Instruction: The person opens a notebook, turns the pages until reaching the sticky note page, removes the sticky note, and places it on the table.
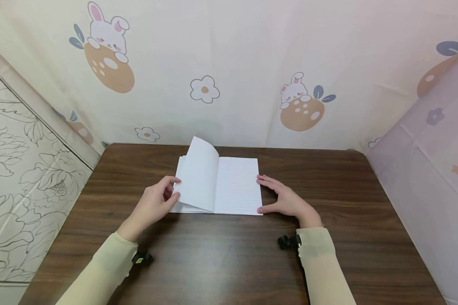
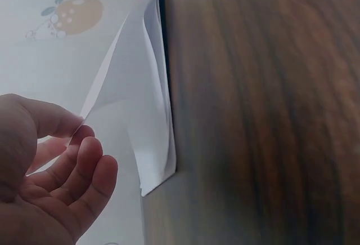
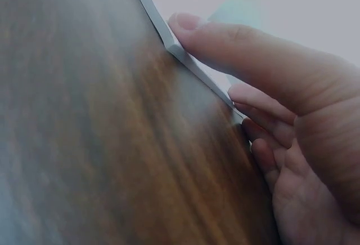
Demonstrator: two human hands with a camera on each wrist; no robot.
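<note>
An open notebook (image 1: 238, 186) with ruled pages lies flat towards the table's far side. My left hand (image 1: 154, 201) pinches the outer edge of a lifted, curving page (image 1: 200, 176) over the left half. In the left wrist view, thumb and index finger meet at the edge of that page (image 2: 121, 70), the other fingers bent below. On the opposite side, my right hand (image 1: 290, 201) rests at the notebook's right edge, thumb near the lower right corner and fingers spread higher up. The right wrist view shows the thumb (image 3: 236, 39) lying on the paper by that corner.
The dark wood table (image 1: 221, 262) extends around the notebook. A pale curtain (image 1: 244, 51) with rabbit prints hangs along its far edge, and a floral panel (image 1: 26, 178) stands at the left. Small black devices (image 1: 288, 242) sit on both wrists.
</note>
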